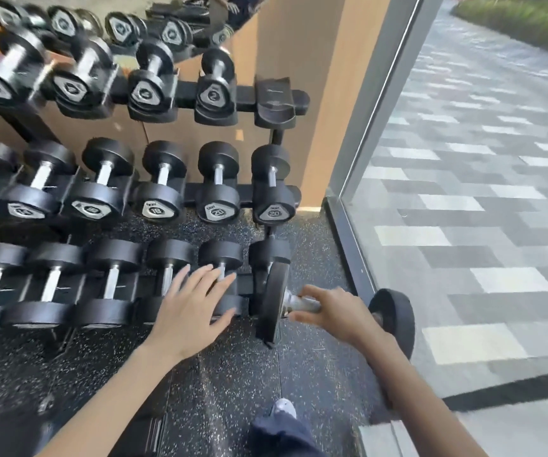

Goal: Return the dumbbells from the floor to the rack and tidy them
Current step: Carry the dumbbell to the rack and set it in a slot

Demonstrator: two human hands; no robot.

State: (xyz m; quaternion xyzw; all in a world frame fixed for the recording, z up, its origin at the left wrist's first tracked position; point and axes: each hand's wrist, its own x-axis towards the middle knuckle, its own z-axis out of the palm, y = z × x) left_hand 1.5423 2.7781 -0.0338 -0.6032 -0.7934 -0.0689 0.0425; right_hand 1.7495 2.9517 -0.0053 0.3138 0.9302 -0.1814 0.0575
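Observation:
A three-tier black rack (272, 97) holds rows of black dumbbells with silver handles. My right hand (335, 310) grips the silver handle of a black dumbbell (274, 301) that lies crosswise at the right end of the bottom tier, one head by the rack, the other head out to the right. My left hand (193, 305) hovers open, fingers spread, over a racked dumbbell (221, 255) on the bottom tier. The top tier's rightmost cradle (274, 108) holds nothing.
A glass wall with a dark frame (348, 245) runs close along the right of the rack. Speckled black rubber floor (233, 374) lies in front. My shoe and trouser leg (282, 420) show at the bottom. A mirror sits above the rack.

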